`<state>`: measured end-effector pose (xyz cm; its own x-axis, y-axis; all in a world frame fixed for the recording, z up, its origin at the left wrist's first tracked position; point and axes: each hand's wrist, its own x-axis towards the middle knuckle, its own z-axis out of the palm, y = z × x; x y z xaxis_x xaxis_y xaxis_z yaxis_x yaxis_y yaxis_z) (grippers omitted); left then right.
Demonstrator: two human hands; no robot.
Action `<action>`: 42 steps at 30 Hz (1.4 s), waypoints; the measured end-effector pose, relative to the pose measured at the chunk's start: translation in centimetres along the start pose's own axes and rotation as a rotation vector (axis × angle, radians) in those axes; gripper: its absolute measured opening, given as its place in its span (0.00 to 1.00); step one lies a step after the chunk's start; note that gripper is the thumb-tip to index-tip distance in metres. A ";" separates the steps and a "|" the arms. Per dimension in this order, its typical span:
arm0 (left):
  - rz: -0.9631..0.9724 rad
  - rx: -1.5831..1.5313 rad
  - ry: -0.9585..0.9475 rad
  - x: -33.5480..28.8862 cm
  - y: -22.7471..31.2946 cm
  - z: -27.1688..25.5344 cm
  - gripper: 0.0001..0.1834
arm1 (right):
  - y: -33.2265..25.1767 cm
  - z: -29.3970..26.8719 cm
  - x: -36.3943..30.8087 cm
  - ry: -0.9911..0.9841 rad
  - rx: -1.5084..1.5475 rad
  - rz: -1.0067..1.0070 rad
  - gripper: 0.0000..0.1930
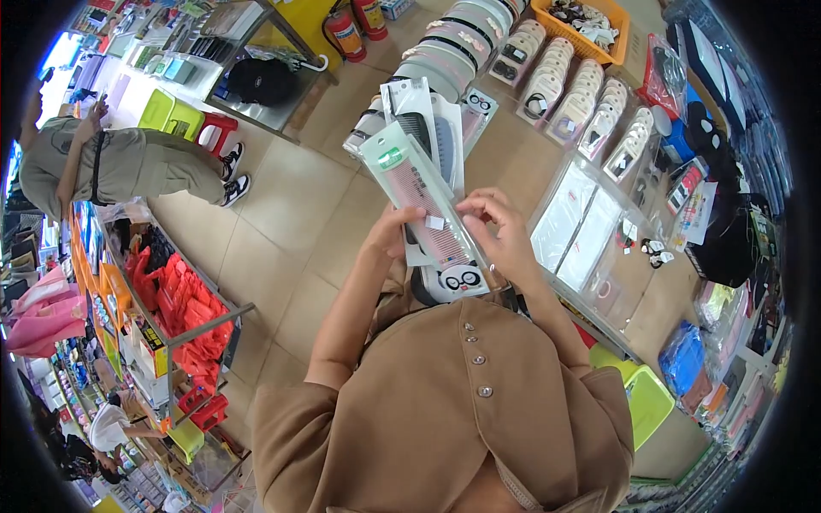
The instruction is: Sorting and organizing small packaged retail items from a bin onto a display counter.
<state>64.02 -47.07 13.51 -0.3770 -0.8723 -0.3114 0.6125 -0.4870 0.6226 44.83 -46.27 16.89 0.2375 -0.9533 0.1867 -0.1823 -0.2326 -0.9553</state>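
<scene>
My left hand (398, 231) grips a pink comb in a clear package (419, 192), its thumb pressed on the front near a small white sticker. The package has a green top and a cartoon panda at its lower end. Behind it, fanned out, are a black comb in a package (414, 130) and a blue comb in a package (444, 145). Another panda-printed package (478, 111) shows farther right. My right hand (500, 232) is at the right edge of the pink comb's package, fingers curled and thumb bent in; whatever lies between them is hidden.
Headbands (457, 43) on a rack and rows of carded hair ties (547, 81) line the table ahead. An orange basket (590, 30) stands beyond. Clear trays (581, 231) lie right. To the left are a bin of red items (184, 299) and a person (111, 167) bending over.
</scene>
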 end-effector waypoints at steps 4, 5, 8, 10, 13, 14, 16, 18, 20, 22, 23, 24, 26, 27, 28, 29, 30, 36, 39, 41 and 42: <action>-0.015 -0.066 0.021 -0.2 0.0 -0.3 0.31 | 0.4 0.7 1.5 0.174 0.317 0.240 0.08; -0.021 -0.076 0.028 -0.2 -0.1 -0.5 0.31 | 1.0 0.7 1.9 0.132 0.323 0.271 0.07; -0.014 -0.093 0.025 -0.2 -0.2 -0.8 0.31 | 1.6 1.1 3.0 0.045 0.199 0.286 0.08; -0.009 -0.111 0.023 -0.4 0.0 -0.4 0.29 | 2.4 1.6 3.4 0.069 0.189 0.284 0.07; 0.004 -0.144 0.019 -0.4 -0.2 -0.5 0.26 | 3.3 2.6 3.2 0.153 0.165 0.244 0.06; 0.011 -0.160 0.015 -0.3 -0.4 -0.7 0.26 | 3.3 2.8 3.0 0.215 0.150 0.207 0.06; 0.005 -0.161 0.062 -0.5 -0.8 -1.4 0.25 | 2.3 3.1 2.9 0.250 0.178 0.206 0.05; -0.005 -0.160 0.105 -0.7 -0.9 -1.7 0.25 | 2.6 3.1 2.8 0.290 0.204 0.206 0.05; -0.004 -0.168 0.114 -0.6 -1.0 -1.6 0.26 | 4.2 3.0 2.3 0.326 0.218 0.198 0.04; -0.005 -0.182 0.107 -0.7 -0.9 -1.8 0.26 | 2.5 3.1 2.6 0.322 0.347 0.233 0.05; -0.006 -0.195 0.099 -0.8 -0.9 -2.0 0.26 | 2.0 3.2 2.6 0.318 0.476 0.267 0.06; -0.007 -0.195 0.098 -0.8 -1.0 -2.0 0.26 | 2.0 3.0 2.6 0.319 0.476 0.267 0.06; -0.005 -0.199 0.111 -0.9 -1.0 -2.2 0.25 | 2.4 2.1 2.2 0.093 0.425 0.334 0.10; -0.008 -0.198 0.110 -0.9 -1.0 -2.2 0.25 | 2.8 1.8 2.1 0.097 0.424 0.335 0.10; -0.006 -0.216 0.100 -1.0 -1.1 -2.2 0.25 | 3.4 1.6 2.1 0.078 0.439 0.404 0.11; -0.003 -0.234 0.090 -1.1 -1.1 -2.2 0.25 | 3.7 1.6 2.0 0.057 0.454 0.474 0.12; -0.006 -0.232 0.087 -1.0 -1.0 -2.1 0.25 | 3.5 1.5 2.0 0.062 0.454 0.473 0.12; -0.002 -0.291 0.049 -1.1 -1.0 -3.1 0.25 | 3.3 1.2 1.6 0.254 0.673 0.349 0.14; 0.005 -0.278 0.058 -1.3 -0.8 -2.8 0.25 | 3.5 0.6 1.2 0.228 0.755 0.396 0.13; 0.010 -0.325 0.016 -1.2 -0.4 -1.4 0.25 | 3.0 0.2 1.1 0.216 0.742 0.500 0.14; 0.009 -0.324 0.016 -1.3 -0.6 -1.9 0.25 | 2.5 0.3 1.3 0.217 0.743 0.500 0.14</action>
<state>65.48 -45.74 12.17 -0.3614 -0.8758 -0.3199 0.8061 -0.4659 0.3648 44.93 -48.02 14.64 0.0980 -0.9423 -0.3201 0.4622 0.3280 -0.8239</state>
